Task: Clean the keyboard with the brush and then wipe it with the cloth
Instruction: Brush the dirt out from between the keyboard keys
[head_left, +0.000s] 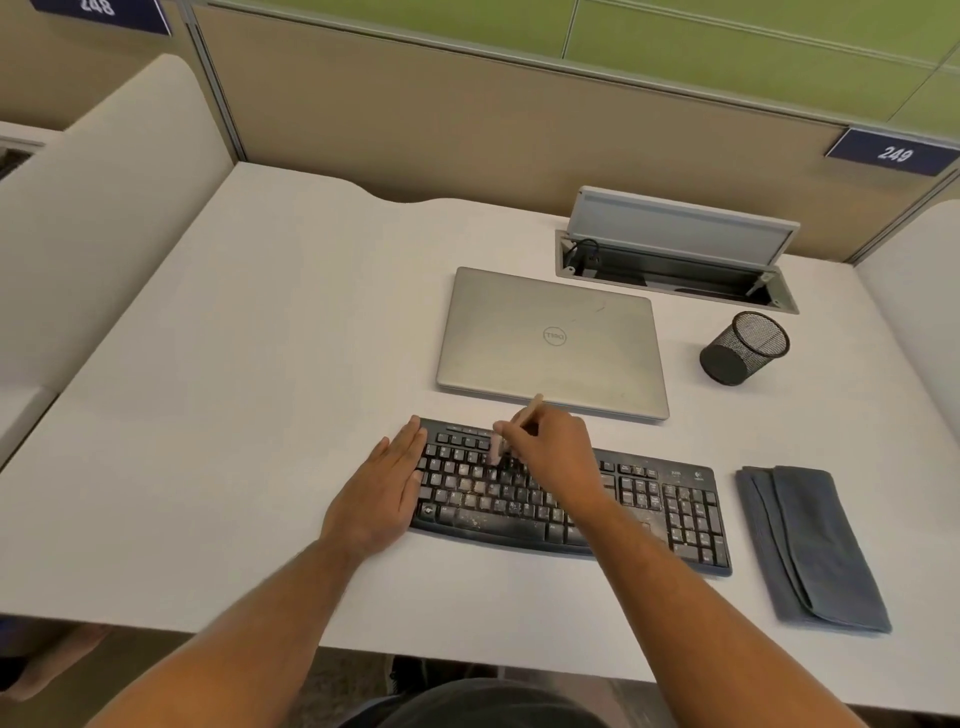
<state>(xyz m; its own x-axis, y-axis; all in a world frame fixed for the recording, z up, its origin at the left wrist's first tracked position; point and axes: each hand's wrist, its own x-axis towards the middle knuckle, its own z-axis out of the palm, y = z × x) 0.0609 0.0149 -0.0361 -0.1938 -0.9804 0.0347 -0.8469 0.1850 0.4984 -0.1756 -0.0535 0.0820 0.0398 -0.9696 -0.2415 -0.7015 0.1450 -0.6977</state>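
Brush working over a dusty keyboard on a white desk

A closed laptop (550, 338) is lying just behind the keyboard (649, 514), a mesh cup (744, 349) and folded cloth (810, 545) sitting to its right. The right hand (550, 457) is pinching the brush (514, 426), bristles touching the upper keys; the left hand (382, 493), fingers straight and together, is pressing the keyboard's left end.

Laptop (550, 338) behind keyboard (675, 514); cloth (810, 545) right of keyboard; pen cup (743, 348) right of laptop.

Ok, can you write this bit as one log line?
step: brushing | right hand: holds brush | left hand: steadies keyboard | cloth: folded, untouched
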